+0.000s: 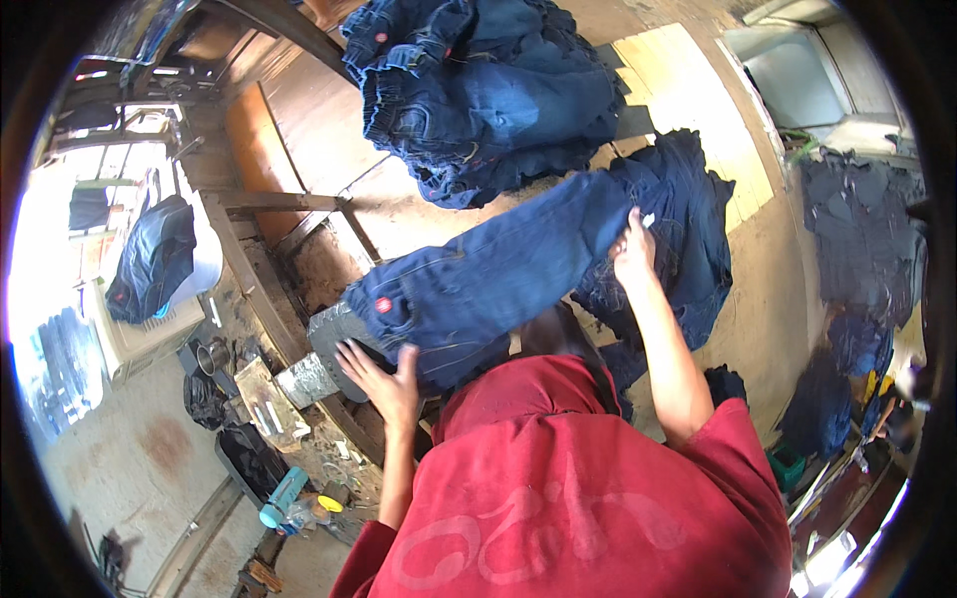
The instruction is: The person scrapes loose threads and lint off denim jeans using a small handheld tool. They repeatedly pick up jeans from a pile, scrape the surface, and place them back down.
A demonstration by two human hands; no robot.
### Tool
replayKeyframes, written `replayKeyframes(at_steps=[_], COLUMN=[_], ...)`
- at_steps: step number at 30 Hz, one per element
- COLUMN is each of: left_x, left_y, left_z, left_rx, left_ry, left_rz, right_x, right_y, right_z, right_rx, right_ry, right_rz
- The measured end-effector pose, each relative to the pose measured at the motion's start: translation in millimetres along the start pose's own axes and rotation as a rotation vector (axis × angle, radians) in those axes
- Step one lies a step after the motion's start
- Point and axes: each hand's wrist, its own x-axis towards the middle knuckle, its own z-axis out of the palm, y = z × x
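A dark blue denim garment (488, 269) with a round red tag at its waist end lies stretched out in front of me, slightly blurred. It looks like a pair of jeans. Closed at its far right end, my right hand (635, 251) grips the denim beside a small white scrap. My left hand (387, 387) is open, fingers spread, next to the waist end and touching or just over a grey padded block (339, 339). The block's silver-wrapped end (302, 381) sticks out to the left. More crumpled denim (688, 229) lies under and behind my right hand.
A large heap of elastic-waisted jeans (488, 90) lies at the far side. Wooden beams (254, 279) frame the left. A blue-green bottle (284, 496), a metal cup (212, 356) and small odds and ends lie lower left. Denim pieces (862, 239) lie far right.
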Motion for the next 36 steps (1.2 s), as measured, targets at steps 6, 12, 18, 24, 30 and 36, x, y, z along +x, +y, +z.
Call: replayKeyframes(at_steps=[6, 12, 18, 24, 30, 36], left_x=[-43, -14, 55, 97, 108, 24], left_y=[19, 106, 209, 147, -30, -84], left_z=[19, 22, 104, 69, 5, -39], left_rx=[0.001, -1.131, -1.803, -1.988, -1.743, -1.197], left_ry=[-0.183, -1.217, -1.275, -0.957, -0.75, -1.159], left_rz=[0.177, -0.588, -0.76, -0.774, -0.901, -0.658], right_x=[-40, -173, -214, -205, -286, -318], right_y=[-7, 80, 113, 103, 158, 140], right_z=[-26, -71, -29, 14, 72, 95], right_rx=[-0.309, -0.484, -0.955, -1.127, -1.252, -1.157], right_ry=[-0.078, -0.018, -0.136, -0.274, -1.044, -1.42], right_rz=[0.066, -0.484, -1.072, -1.264, -0.686, -0.545])
